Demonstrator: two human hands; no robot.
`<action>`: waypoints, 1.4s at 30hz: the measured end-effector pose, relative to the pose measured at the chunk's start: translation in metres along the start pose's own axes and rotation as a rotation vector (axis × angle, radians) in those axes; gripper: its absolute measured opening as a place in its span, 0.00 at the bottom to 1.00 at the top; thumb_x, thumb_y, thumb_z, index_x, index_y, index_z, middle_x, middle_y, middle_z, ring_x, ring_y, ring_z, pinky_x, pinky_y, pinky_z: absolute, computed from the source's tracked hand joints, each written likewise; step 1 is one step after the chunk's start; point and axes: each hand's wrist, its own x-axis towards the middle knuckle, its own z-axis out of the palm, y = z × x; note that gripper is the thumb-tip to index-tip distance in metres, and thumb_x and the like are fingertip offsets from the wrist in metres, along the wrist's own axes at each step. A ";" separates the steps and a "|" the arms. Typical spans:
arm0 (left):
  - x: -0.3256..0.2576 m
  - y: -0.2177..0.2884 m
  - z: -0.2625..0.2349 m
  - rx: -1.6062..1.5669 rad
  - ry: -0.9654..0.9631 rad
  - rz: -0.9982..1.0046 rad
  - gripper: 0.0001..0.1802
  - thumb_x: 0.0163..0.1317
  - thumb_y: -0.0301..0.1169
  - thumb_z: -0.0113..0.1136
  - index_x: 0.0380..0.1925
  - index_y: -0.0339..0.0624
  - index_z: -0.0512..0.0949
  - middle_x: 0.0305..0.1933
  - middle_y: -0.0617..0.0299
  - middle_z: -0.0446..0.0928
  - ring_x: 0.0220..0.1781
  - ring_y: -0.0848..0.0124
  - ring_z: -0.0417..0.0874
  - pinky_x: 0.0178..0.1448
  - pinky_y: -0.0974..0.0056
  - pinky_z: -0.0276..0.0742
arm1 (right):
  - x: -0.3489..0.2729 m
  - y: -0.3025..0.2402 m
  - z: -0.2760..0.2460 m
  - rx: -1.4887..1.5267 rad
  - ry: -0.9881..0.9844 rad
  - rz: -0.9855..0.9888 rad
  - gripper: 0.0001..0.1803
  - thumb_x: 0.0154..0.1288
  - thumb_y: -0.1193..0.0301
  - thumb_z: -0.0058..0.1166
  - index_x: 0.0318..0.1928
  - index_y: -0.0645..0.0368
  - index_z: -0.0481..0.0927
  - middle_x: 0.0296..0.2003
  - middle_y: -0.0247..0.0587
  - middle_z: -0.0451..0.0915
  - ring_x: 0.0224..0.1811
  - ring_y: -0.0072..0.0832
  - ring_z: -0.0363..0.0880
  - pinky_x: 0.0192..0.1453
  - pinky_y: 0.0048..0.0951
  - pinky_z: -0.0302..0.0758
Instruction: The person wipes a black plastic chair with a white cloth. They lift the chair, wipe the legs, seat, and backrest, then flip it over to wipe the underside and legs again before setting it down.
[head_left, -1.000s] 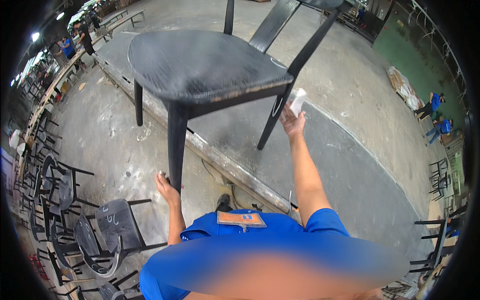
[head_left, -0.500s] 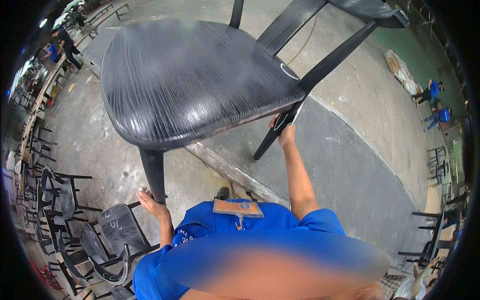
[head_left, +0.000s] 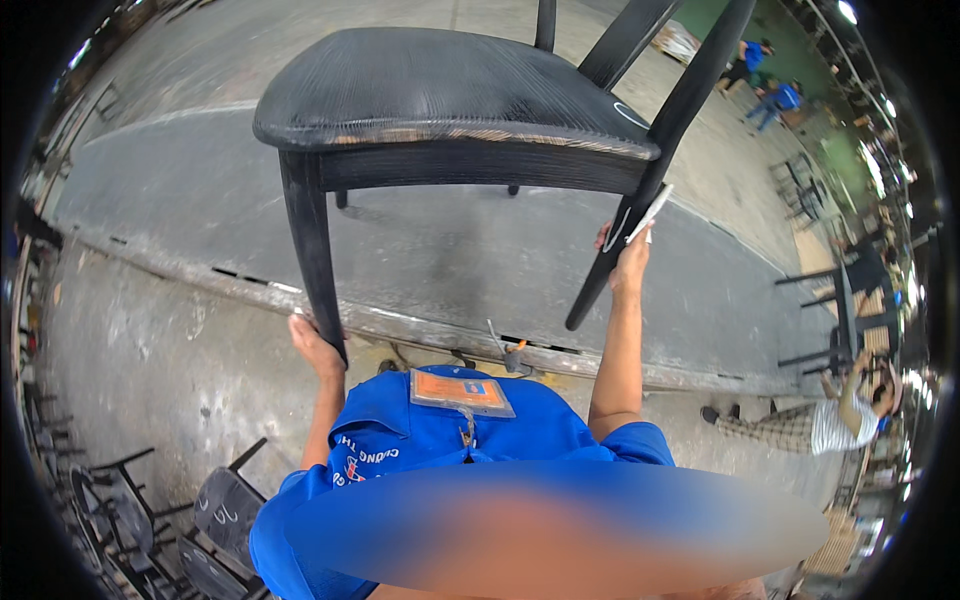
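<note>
A black wooden chair (head_left: 450, 95) with visible grain is held up in front of me, its seat tilted and its backrest toward the upper right. My left hand (head_left: 318, 348) grips the lower part of one leg at the left. Around another leg at the right, below the backrest post, my right hand (head_left: 630, 265) is closed. Beside those fingers sticks out a thin white strip (head_left: 650, 215), whose kind I cannot make out. A white curved mark shows on the leg there, and another on the seat corner. The other two legs are mostly hidden behind the seat.
A dark grey raised platform (head_left: 430, 250) with a worn edge lies ahead. Several black chairs (head_left: 225, 515) stand at lower left, others at right. A person in a striped top (head_left: 845, 425) is at right; two people in blue (head_left: 775, 100) are far off.
My view has turned right, and the platform now stretches across in front of me. The chair shows more of its side rail and less of its seat top. Both hands keep their hold.
</note>
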 end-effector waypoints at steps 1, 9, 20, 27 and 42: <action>0.005 0.001 0.007 -0.002 0.016 -0.050 0.21 0.71 0.48 0.34 0.39 0.40 0.65 0.19 0.57 0.68 0.12 0.69 0.71 0.16 0.67 0.69 | -0.003 0.000 -0.008 0.000 0.030 0.000 0.36 0.68 0.38 0.23 0.34 0.60 0.69 0.18 0.42 0.73 0.18 0.29 0.72 0.22 0.28 0.70; -0.017 -0.010 0.048 0.001 -0.110 -0.084 0.20 0.71 0.46 0.33 0.39 0.40 0.65 0.16 0.59 0.67 0.12 0.70 0.70 0.14 0.68 0.68 | -0.021 -0.030 -0.058 -0.073 0.174 -0.055 0.34 0.69 0.40 0.23 0.36 0.60 0.68 0.17 0.41 0.72 0.15 0.29 0.72 0.18 0.27 0.68; 0.006 -0.029 0.051 -0.100 0.085 -0.049 0.18 0.72 0.44 0.35 0.37 0.40 0.66 0.21 0.68 0.60 0.20 0.79 0.61 0.22 0.74 0.62 | -0.019 0.008 -0.052 -0.045 0.319 -0.197 0.34 0.69 0.40 0.24 0.42 0.63 0.65 0.20 0.41 0.72 0.17 0.30 0.73 0.21 0.28 0.71; 0.008 -0.064 0.029 0.047 0.119 0.132 0.16 0.71 0.42 0.36 0.36 0.40 0.67 0.24 0.68 0.62 0.25 0.79 0.62 0.29 0.72 0.60 | -0.035 0.042 -0.067 0.106 0.462 -0.201 0.34 0.69 0.42 0.28 0.55 0.61 0.60 0.34 0.44 0.73 0.25 0.33 0.75 0.27 0.33 0.76; 0.061 -0.131 0.090 -0.077 0.140 -0.285 0.17 0.71 0.42 0.37 0.41 0.40 0.66 0.32 0.57 0.75 0.28 0.70 0.75 0.31 0.68 0.73 | 0.044 0.163 -0.094 0.344 0.431 -0.241 0.31 0.69 0.44 0.32 0.63 0.50 0.56 0.48 0.44 0.69 0.30 0.36 0.74 0.25 0.34 0.74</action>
